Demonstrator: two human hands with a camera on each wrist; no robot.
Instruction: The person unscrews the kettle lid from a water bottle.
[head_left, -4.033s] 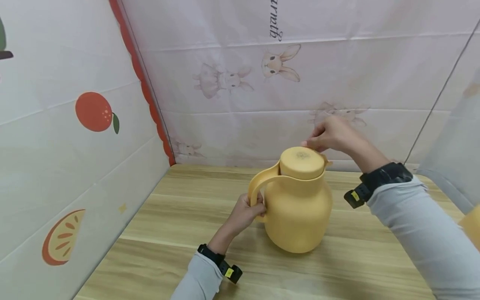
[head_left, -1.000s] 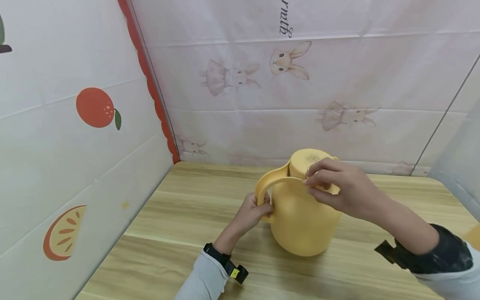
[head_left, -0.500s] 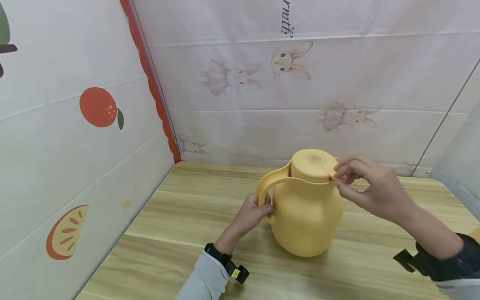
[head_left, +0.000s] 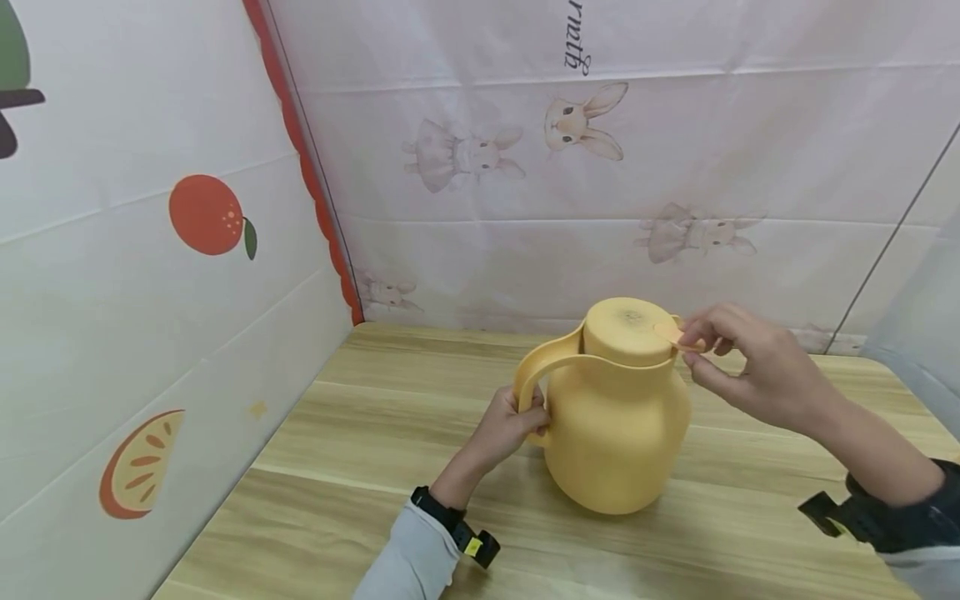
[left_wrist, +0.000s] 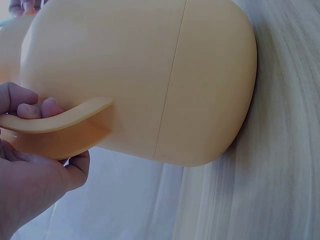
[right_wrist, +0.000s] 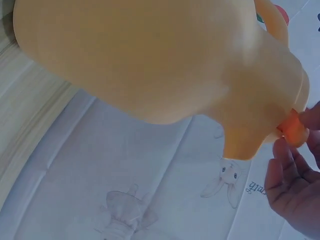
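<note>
A yellow thermos jug [head_left: 615, 433] with a round lid [head_left: 622, 329] stands upright on the table. My left hand [head_left: 501, 432] grips its handle [head_left: 543, 362], with fingers and thumb around the lower part, as the left wrist view also shows. At the rim on the spout side, my right hand [head_left: 765, 371] pinches a small orange rounded tab [right_wrist: 295, 131] between thumb and fingers. In the right wrist view this tab lies against the lid's edge, above the spout [right_wrist: 240, 142]. Whether it is fixed to the lid, I cannot tell.
The wooden table [head_left: 360, 417] meets a white sheet wall [head_left: 150, 317] with fruit prints on the left. Behind the jug hangs another sheet [head_left: 480, 267] with rabbit prints. A translucent sheet [head_left: 911, 333] is on the right.
My right hand was behind the lid, came round to its front, then moved right to the spout side with the tab. My left hand keeps its grip on the handle.
</note>
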